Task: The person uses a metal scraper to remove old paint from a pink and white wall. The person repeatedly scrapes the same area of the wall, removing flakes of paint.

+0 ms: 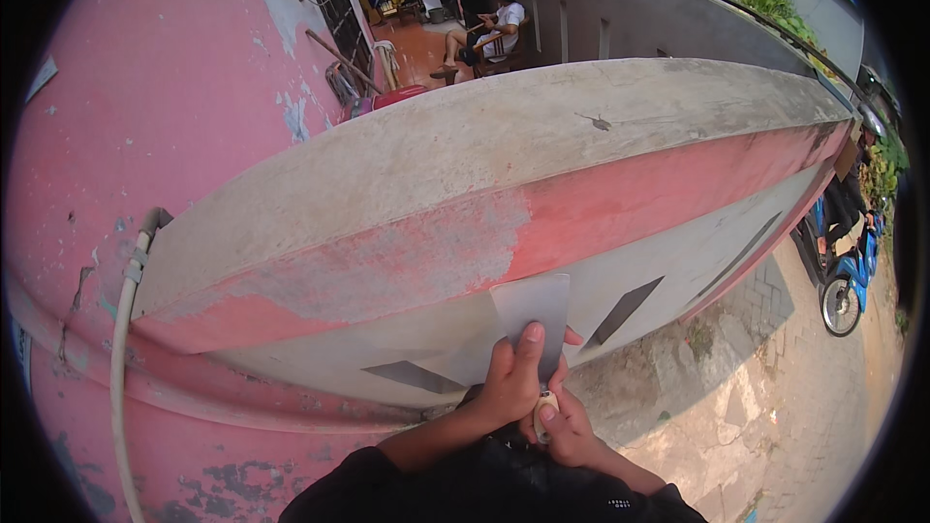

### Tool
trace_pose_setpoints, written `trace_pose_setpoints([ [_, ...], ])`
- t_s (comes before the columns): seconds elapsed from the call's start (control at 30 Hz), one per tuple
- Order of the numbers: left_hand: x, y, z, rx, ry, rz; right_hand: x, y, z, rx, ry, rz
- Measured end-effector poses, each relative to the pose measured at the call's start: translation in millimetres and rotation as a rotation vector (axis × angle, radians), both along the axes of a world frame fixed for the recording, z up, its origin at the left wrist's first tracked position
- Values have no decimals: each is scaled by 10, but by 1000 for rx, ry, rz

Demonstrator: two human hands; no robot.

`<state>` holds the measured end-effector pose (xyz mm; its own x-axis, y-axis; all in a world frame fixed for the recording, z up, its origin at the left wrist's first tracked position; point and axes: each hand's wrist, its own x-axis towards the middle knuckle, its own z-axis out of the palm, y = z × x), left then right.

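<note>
A broad scraper blade of bare metal [538, 298] stands upright in front of my body, its wide edge pointing away from me. My left hand [512, 374] grips the blade, thumb flat on the near face and some fingers behind it. The pale scraper handle [543, 418] is in my right hand [570, 430], the thumb resting along it. Beyond the blade runs a low wall with a pink band [617, 211]. On the left, part of that band is a patchy greyish pink [436, 247]. The wall's broad top [465, 138] is bare and grey-beige.
A pink house wall [145, 123] with peeling paint and a pipe [122, 349] is on the left. A seated person [501, 22] is on a porch behind the low wall. At right, a blue motorbike [854, 276] stands on the paved ground [821, 349], with a person beside it.
</note>
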<state>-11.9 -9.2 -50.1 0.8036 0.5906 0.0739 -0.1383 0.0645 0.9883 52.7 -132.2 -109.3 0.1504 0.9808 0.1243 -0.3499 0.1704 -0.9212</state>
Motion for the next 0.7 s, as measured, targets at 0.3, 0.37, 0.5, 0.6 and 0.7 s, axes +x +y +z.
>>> trace_pose_setpoints([
  [0.3,6,37,51,9,5,-12,-35,42,-17,35,-4,-34],
  [0.37,-12,26,96,0,36,3,-58,45,-14,33,-24,-39],
  [0.5,-23,33,74,-52,-11,-33,-87,21,3,63,-71,-61],
  [0.6,-8,42,98,-32,-48,-32,-95,45,106,45,-59,-52],
  [0.7,-23,142,256,18,-60,-31,-120,170,51,66,-84,-41],
])
